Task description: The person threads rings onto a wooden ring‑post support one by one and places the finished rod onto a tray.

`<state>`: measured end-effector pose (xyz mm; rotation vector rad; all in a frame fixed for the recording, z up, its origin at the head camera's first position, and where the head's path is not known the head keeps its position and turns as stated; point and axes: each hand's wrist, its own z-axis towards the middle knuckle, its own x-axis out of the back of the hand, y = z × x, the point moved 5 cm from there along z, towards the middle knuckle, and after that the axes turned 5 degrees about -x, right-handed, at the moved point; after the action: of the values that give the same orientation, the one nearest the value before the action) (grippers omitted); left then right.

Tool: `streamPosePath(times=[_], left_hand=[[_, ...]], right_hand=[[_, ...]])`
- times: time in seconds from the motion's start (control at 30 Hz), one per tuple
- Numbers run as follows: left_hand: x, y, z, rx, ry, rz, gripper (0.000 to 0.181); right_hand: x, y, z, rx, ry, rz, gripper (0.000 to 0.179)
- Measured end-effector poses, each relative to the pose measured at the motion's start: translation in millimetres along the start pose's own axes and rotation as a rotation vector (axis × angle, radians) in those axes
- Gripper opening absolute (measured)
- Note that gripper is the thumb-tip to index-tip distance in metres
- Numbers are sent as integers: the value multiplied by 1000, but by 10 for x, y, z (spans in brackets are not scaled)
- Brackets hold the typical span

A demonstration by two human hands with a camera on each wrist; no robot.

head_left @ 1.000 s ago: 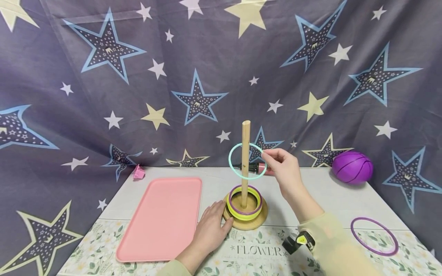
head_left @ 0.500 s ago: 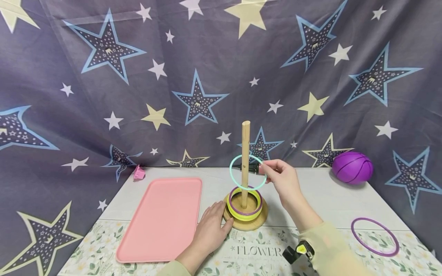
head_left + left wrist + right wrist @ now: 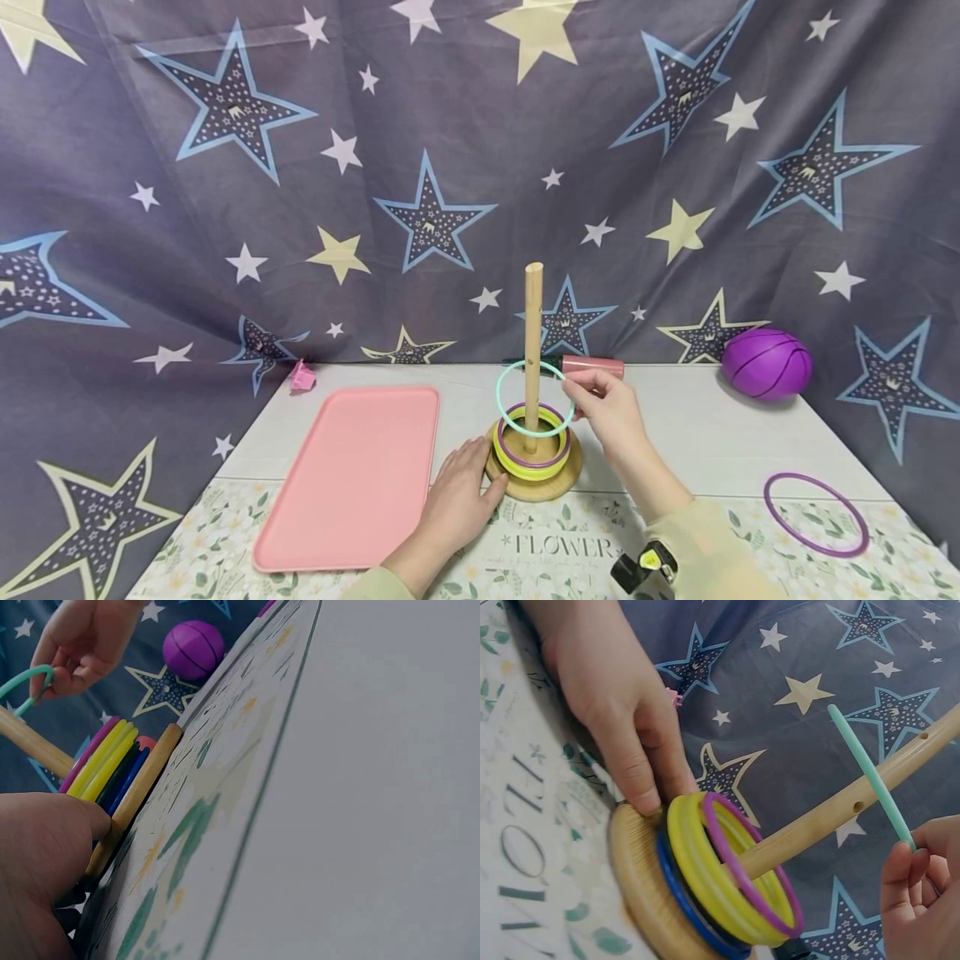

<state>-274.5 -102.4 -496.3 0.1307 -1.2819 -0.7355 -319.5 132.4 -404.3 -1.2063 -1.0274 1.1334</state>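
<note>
My right hand (image 3: 609,414) pinches a mint-green ring (image 3: 498,398) by its right side, between thumb and fingertips. The ring encircles the wooden post (image 3: 533,325), tilted, partway down. Around the post's foot lies a stack: a thin purple ring (image 3: 739,876) on top, yellow rings (image 3: 105,761) under it, then a black one and a blue ring (image 3: 681,904) near the round wooden base (image 3: 542,492). With fingers extended, my left hand (image 3: 460,492) rests on the left edge of that base; in the right wrist view its fingertips touch the wood beside the rings.
A pink tray (image 3: 352,475) lies to the left. Another purple ring (image 3: 772,508) is at the right, with a purple ball (image 3: 767,364) behind it. Against the star-patterned curtain (image 3: 450,100) lie a pink-and-black pump (image 3: 592,367) and a small pink object (image 3: 302,377).
The right hand has lowered the mint-green ring along the post, from above mid-height to just over the stack. My left hand has stayed on the base.
</note>
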Motion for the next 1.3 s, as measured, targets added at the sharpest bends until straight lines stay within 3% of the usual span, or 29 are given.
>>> streamPosePath(times=[0.63,1.3], left_hand=[[-20,-5,1,17,-5,5,70],[4,42,-2,18,-17,-13,67]], right_hand=[[-9,427,-79,-84,-15,-29,22],[-5,564,-65,-113,-28,-21,23]])
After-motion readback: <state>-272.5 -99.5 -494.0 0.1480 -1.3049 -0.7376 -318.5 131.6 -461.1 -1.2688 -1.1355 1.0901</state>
